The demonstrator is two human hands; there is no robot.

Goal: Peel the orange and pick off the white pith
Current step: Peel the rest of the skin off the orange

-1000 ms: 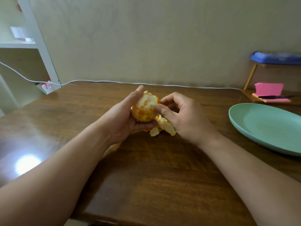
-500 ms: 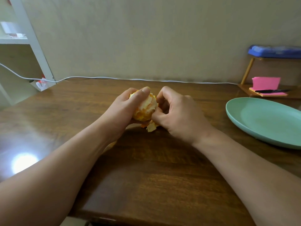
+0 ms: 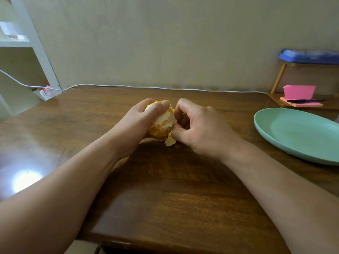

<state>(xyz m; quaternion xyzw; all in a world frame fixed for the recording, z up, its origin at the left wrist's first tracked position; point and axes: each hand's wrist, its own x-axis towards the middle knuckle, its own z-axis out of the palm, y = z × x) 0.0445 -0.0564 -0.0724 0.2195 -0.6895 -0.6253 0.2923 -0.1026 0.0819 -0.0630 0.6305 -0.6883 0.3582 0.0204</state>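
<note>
We are gripping the orange (image 3: 161,126) in our left hand (image 3: 139,121) low over the table (image 3: 165,198); our right hand (image 3: 200,131) is curling against it, what it pinches hidden; we are aiming for shallow, gentle pulls

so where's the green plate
The green plate sits on the wooden table at the right edge of the head view, beyond the right hand.

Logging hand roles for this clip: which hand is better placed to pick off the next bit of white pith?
Probably the right hand: it pinches at the exposed pith side of the orange, while the left hand wraps the fruit and steadies it.
</note>
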